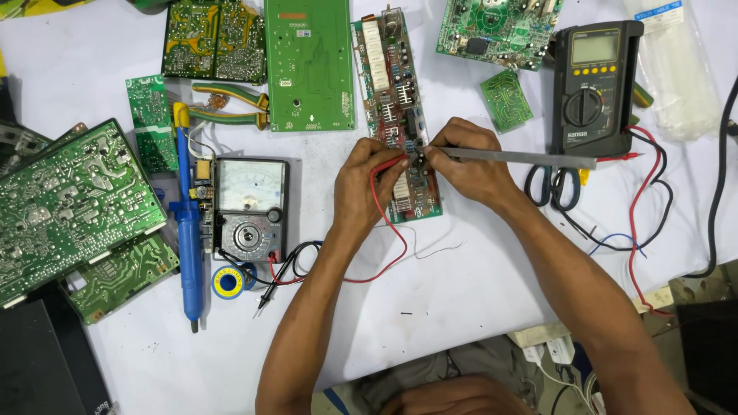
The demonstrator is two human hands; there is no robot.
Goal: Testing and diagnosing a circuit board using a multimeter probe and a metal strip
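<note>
Two hands' fingers pinch probes on one circuit board (400, 115): left hand (367, 180) red probe (393, 160), right hand (469, 165) grey probe (523, 158).

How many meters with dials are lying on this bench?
2: an analog meter left of the left hand, and a dark digital meter at the upper right, beyond the right hand. Others may lie out of view.

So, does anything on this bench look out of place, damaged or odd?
Nothing looks spilled or broken. The bench is crowded: circuit boards overlap in a loose pile at the left. The left hand holds a red lead and the right hand a metal tool on the long board.
</note>
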